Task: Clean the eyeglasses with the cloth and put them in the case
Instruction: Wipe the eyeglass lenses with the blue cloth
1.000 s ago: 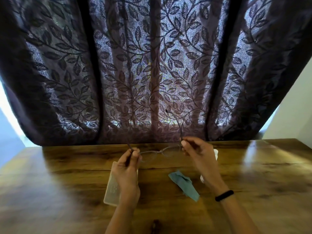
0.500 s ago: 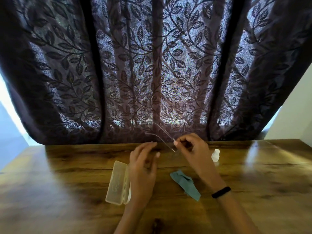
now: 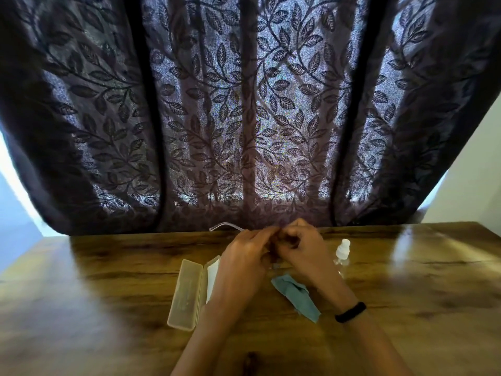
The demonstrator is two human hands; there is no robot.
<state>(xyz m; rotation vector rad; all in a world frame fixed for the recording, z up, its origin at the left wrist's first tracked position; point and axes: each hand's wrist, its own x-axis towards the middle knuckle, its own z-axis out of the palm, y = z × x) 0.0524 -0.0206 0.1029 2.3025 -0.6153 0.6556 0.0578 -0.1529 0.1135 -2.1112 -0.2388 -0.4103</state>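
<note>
My left hand (image 3: 244, 256) and my right hand (image 3: 301, 248) meet above the far middle of the table, both with fingers curled round the thin-framed eyeglasses (image 3: 227, 227). Only one temple arm shows, sticking out to the left of my left hand; the lenses are hidden behind my fingers. The teal cloth (image 3: 296, 295) lies crumpled on the table just below my right hand, untouched. The clear plastic case (image 3: 185, 291) lies open to the left of my left forearm, its white-lined half partly hidden by that arm.
A small white-capped spray bottle (image 3: 343, 249) stands right of my right hand. The wooden table (image 3: 420, 280) runs wide to both sides. A dark leaf-patterned curtain (image 3: 244, 118) hangs along the table's far edge. A black band sits on my right wrist.
The glasses were held spread open between both hands. My left hand let go, the temples folded, and now both hands have closed together on the glasses.
</note>
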